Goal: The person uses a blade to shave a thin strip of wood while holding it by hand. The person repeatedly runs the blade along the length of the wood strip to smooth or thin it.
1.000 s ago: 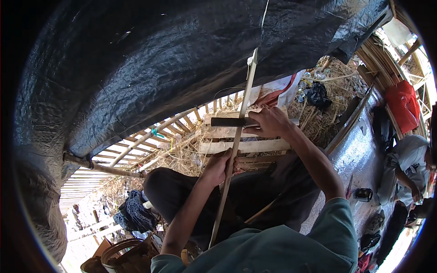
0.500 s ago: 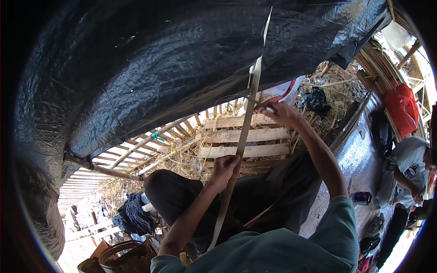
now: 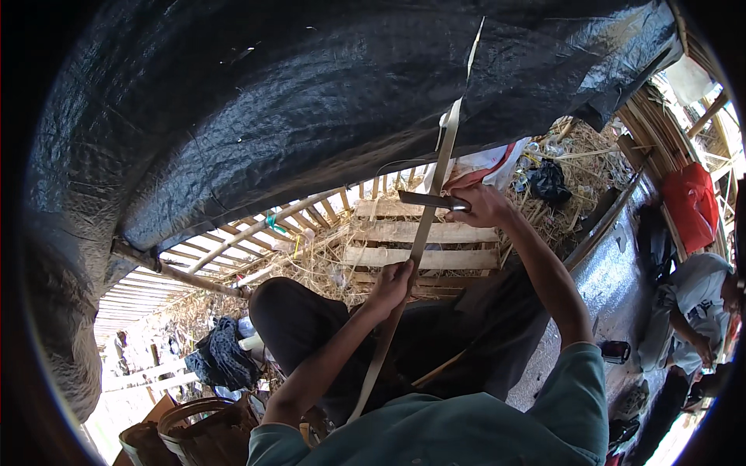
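Observation:
A long, flat, pale strip [image 3: 426, 231], apparently split bamboo, slants from beside my torso up across my lap toward the dark sheet. My left hand [image 3: 392, 289] is closed around its lower part, just above my legs. Farther along, my right hand [image 3: 483, 206] grips a knife [image 3: 423, 199]. Its dark blade points left and lies across the strip. At the strip's far end, a thin pale sliver [image 3: 472, 50] stands out against the sheet, beside a small curled piece [image 3: 446, 119]. The knife's handle is mostly hidden in my fingers.
Black plastic sheeting [image 3: 295, 101] hangs across the far side. Wooden slats [image 3: 423, 231] lie beyond my knees amid straw. Woven baskets [image 3: 203, 431] stand at lower left. A red bag [image 3: 690, 206] hangs at right, above another seated person [image 3: 691, 303]. A dark cylindrical object [image 3: 616, 352] stands nearer.
The knife blade has turned and now shows broad and level across the strip. My right hand has shifted slightly nearer; my left still holds the strip. The view has shifted a little.

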### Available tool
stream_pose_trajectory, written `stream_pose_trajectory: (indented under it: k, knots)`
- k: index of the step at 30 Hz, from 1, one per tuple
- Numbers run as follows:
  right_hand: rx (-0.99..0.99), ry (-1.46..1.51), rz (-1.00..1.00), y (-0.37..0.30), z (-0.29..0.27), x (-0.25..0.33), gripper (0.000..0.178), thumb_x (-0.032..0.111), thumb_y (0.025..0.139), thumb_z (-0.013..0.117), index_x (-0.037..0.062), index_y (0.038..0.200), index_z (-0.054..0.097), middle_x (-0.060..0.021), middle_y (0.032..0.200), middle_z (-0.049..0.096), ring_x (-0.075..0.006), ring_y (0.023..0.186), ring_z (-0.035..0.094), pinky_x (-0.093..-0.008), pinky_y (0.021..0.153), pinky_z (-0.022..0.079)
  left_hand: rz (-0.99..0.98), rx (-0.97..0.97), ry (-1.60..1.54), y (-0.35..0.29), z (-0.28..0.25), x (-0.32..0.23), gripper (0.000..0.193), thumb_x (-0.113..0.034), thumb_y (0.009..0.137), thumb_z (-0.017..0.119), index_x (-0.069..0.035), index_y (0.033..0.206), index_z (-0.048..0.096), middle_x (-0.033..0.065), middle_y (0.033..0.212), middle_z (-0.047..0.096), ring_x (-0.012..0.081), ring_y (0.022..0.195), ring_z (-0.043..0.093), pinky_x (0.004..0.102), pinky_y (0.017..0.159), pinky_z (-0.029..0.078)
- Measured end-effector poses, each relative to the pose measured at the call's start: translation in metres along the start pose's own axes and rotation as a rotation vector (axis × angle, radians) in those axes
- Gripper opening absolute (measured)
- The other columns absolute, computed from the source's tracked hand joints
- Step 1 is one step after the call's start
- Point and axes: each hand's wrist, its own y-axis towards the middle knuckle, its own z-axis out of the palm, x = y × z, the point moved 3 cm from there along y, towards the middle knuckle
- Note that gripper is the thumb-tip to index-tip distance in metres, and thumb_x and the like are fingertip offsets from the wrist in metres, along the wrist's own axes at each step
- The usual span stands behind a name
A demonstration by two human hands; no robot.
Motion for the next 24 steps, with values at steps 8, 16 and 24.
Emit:
stream_pose_trajectory:
  k: [8,16,24]
  knots:
    - [0.052,-0.053,0.362,0.009,-0.003,0.002,0.037,0.041,0.080,0.059,0.0049,0.083,0.058,-0.0141,0.059,0.059,-0.0347,0.057,0.060,-0.0407,0.052,0.048,0.021,0.083,0.045,-0.001,0.001,-0.003,0.042,-0.035,0.096,0.030,-0.005,0.069,0.044,0.0031,0.055,0.041,0.0141,0.042,0.038,0.0291,0.042,0.033]
    - [-0.069,-0.050,0.325,0.006,-0.003,0.007,0.036,0.042,0.076,0.063,0.0070,0.077,0.057,-0.0112,0.054,0.056,-0.0304,0.055,0.060,-0.0390,0.050,0.048,0.656,-0.175,0.690,0.002,0.002,0.030,0.017,-0.011,0.086,0.048,0.003,0.095,0.045,0.0145,0.058,0.050,0.0302,0.049,0.048,0.0408,0.046,0.037]
    - [0.075,-0.199,0.217,0.022,0.011,0.035,0.047,0.054,0.077,0.056,0.0087,0.085,0.062,-0.0153,0.058,0.058,-0.0325,0.061,0.062,-0.0416,0.054,0.049,0.032,-0.096,0.020,0.013,-0.009,0.002,0.054,-0.043,0.095,0.026,-0.006,0.059,0.040,0.0009,0.045,0.034,0.0132,0.039,0.036,0.0295,0.040,0.029]
